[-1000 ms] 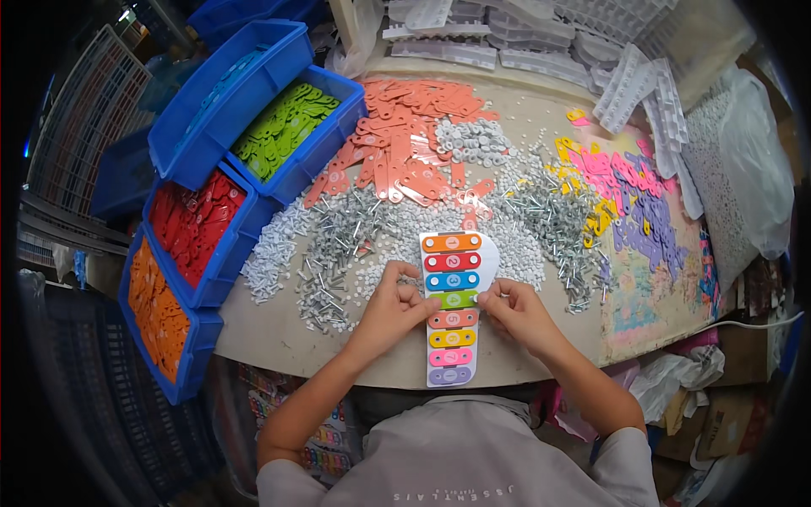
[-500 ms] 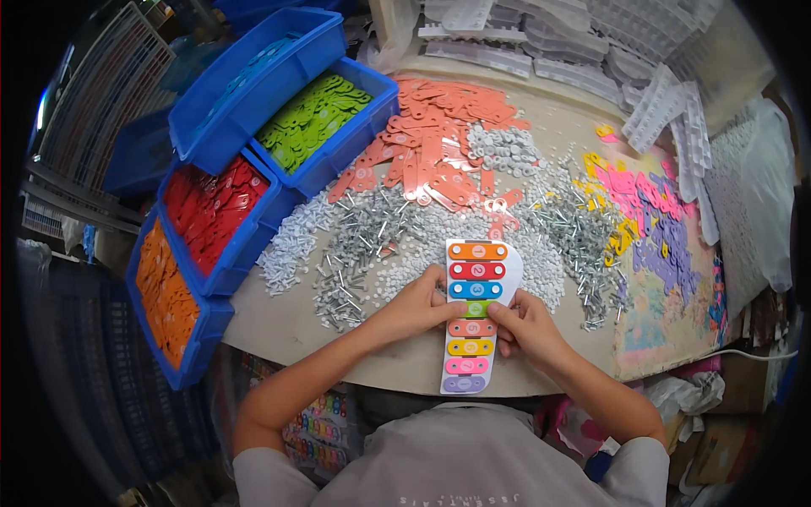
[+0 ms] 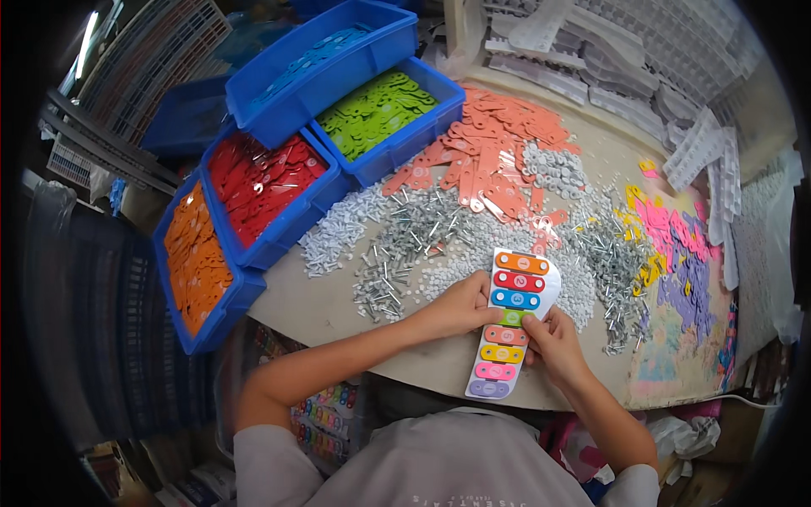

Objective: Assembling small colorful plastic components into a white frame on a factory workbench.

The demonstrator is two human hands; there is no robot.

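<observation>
Pinching the white board (image 3: pixel 549 289) over the table (image 3: pixel 338 304), its four nearest bars (image 3: pixel 502 353) seemingly uncapped, the left hand (image 3: pixel 457 309) and right hand (image 3: pixel 556 343) cover the ends of the green bar (image 3: pixel 513 318) (capped or not, unclear); three farther bars (image 3: pixel 520 281) wear white caps (image 3: pixel 498 296), loose rivets (image 3: pixel 414 226) beyond.

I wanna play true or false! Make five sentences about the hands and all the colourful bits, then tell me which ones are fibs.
1. The left hand and right hand both hold the white card. True.
2. The bar at the card's top end is purple. False: it is an orange bar.
3. Red pieces lie in a blue bin. True.
4. The coral pieces are all inside a bin. False: they lie heaped on the table.
5. Loose purple pieces lie to the right of the coral heap. True.
</observation>
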